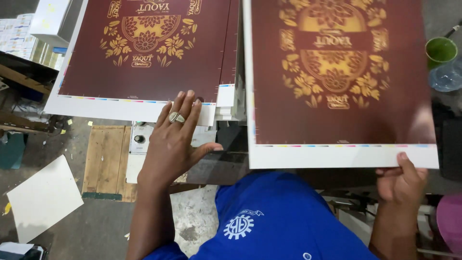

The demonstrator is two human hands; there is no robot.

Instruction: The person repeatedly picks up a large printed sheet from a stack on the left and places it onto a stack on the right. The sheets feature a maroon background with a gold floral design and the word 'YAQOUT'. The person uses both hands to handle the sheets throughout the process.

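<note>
In the head view, the blue shirt [274, 216] of the person fills the bottom of the frame, nearest the camera. Above it to the right, the right hand [402, 180] grips the white lower margin of a maroon printed sheet [337, 82], thumb on top at the edge and fingers curled out of sight beneath. The sheet, with its gold floral ornament, extends away from that hand toward the top of the frame and looks slightly blurred.

The left hand [173, 139] lies flat, fingers spread and extended, wearing a ring [176, 117]; its fingertips rest on the white near edge of a stack of like sheets [144, 53], which lies up and left of the hand. It grasps nothing.

A green cup [440, 50] stands at the right edge, just beside the held sheet. A wooden pallet [108, 159] and a loose pale board [43, 197] lie on the floor at lower left.
</note>
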